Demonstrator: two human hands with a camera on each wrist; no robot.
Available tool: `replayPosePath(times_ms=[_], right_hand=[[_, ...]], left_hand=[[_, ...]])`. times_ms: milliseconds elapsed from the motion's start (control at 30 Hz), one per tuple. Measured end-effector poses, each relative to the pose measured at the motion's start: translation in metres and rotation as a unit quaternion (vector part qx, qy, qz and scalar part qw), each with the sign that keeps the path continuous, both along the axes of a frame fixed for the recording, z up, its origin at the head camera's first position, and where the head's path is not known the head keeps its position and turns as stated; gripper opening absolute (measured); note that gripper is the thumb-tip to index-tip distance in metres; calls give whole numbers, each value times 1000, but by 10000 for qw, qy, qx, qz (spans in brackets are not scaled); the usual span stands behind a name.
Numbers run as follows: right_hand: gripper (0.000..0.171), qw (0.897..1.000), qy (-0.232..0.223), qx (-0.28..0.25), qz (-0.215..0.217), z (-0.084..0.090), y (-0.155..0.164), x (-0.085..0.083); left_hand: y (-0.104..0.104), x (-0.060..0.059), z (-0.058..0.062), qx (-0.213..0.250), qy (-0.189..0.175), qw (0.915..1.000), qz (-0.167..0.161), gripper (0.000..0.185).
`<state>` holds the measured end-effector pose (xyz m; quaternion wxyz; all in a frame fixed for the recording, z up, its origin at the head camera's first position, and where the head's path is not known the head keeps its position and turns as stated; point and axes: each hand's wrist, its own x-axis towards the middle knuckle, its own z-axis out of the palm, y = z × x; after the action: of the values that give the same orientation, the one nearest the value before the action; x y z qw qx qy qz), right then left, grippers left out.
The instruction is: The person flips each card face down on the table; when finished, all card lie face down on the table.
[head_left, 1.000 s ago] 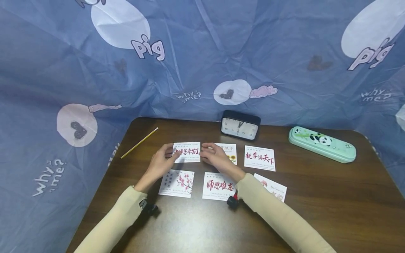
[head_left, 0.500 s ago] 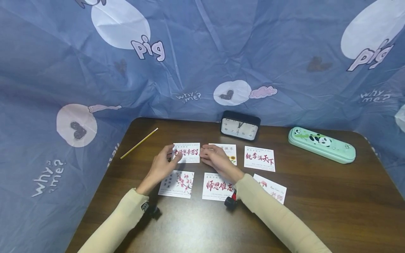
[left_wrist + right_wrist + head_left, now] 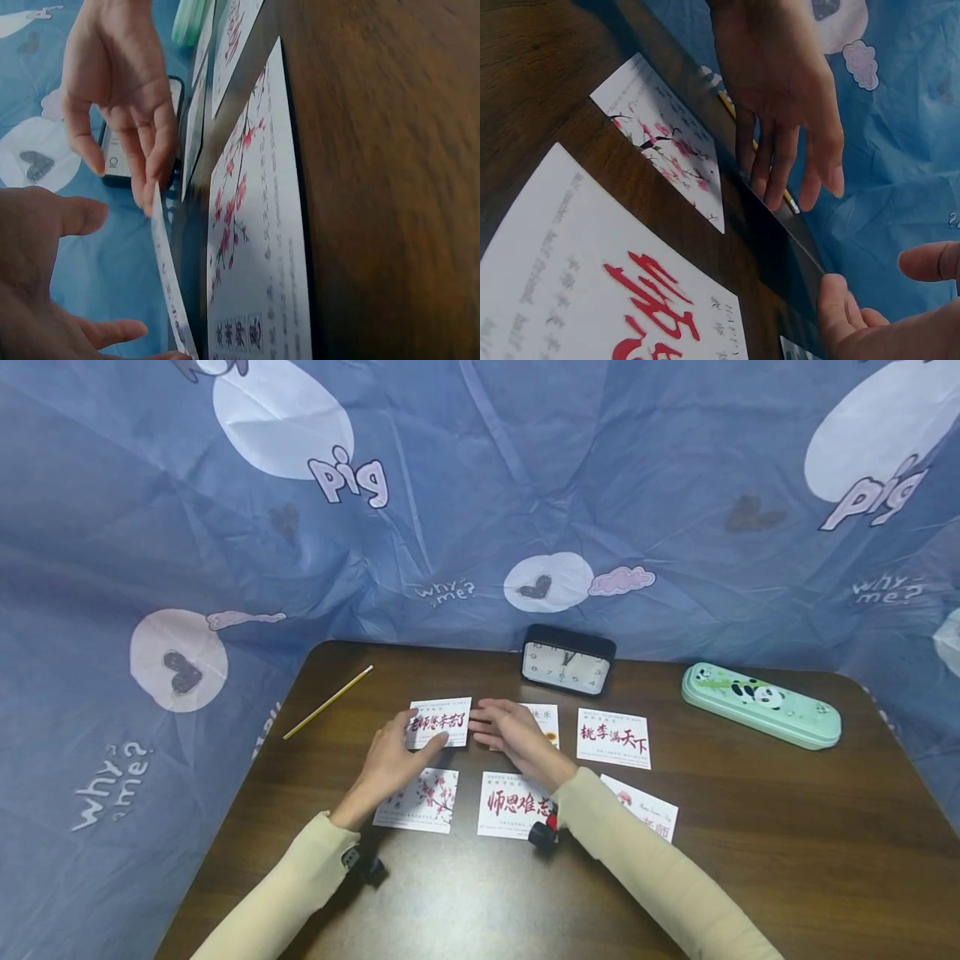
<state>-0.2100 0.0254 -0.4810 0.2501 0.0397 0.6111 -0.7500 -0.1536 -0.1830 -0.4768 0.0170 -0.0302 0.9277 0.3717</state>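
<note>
A white card with red lettering (image 3: 442, 720) is between my hands in the head view. Extended fingers of my left hand (image 3: 386, 767) touch its left edge, thumb apart. At its right edge rest the fairly straight fingertips of my right hand (image 3: 517, 735), partly over a sunflower card (image 3: 549, 720). Both wrist views show the held-between card edge-on, a little above the table, with neither thumb closing on it. Below lie a blossom card (image 3: 427, 810), partly hidden by the left hand, and another red-lettered card (image 3: 510, 806) under the right wrist.
To the right lie a third red-lettered card (image 3: 613, 739) and a tilted card (image 3: 652, 818) partly under the sleeve. Behind stands a black clock (image 3: 567, 664). A yellow pencil (image 3: 327, 702) lies left, a green panda case (image 3: 761, 706) right. Blue cloth hangs behind the table.
My left hand has slid slightly toward me, its thumb now lower near the card's bottom edge. The card has turned slightly; the right hand stays almost in place.
</note>
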Motion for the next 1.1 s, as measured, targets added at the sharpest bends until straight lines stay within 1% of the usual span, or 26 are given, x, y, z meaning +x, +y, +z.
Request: replayPosePath(times_ms=[200, 333, 467, 633, 733, 767, 867, 933, 1000, 1100], right_hand=[[44, 9999, 63, -154, 1, 1, -5, -2], [38, 9995, 84, -285, 58, 0, -10, -3], [35, 9991, 76, -398, 117, -2, -17, -2], [37, 9991, -5, -363, 238, -3, -24, 0], [38, 9985, -14, -323, 449, -4, -27, 1], [39, 9980, -7, -314, 540, -5, -28, 1], [49, 9965, -35, -346, 766, -6, -29, 2], [60, 9955, -47, -334, 882, -6, -30, 3], [69, 9951, 10, -209, 966, -5, -30, 3], [72, 9951, 165, 73, 971, -4, -30, 3]], left_hand=[[6, 0, 2, -185, -73, 9998, 88, 85], [8, 0, 3, -138, -175, 9997, 83, 85], [9, 0, 4, -74, -215, 9997, 21, 82], [9, 0, 8, 136, -103, 9998, -143, 71], [10, 1, 9, 472, 7, 9987, -216, 63], [9, 1, 10, 665, 55, 9975, -225, 60], [9, 3, 10, 1227, 358, 9914, -281, 50], [10, 3, 10, 1571, 643, 9851, -284, 44], [10, 4, 11, 1838, 911, 9784, -248, 39], [12, 4, 14, 2358, 1135, 9649, -203, 34]])
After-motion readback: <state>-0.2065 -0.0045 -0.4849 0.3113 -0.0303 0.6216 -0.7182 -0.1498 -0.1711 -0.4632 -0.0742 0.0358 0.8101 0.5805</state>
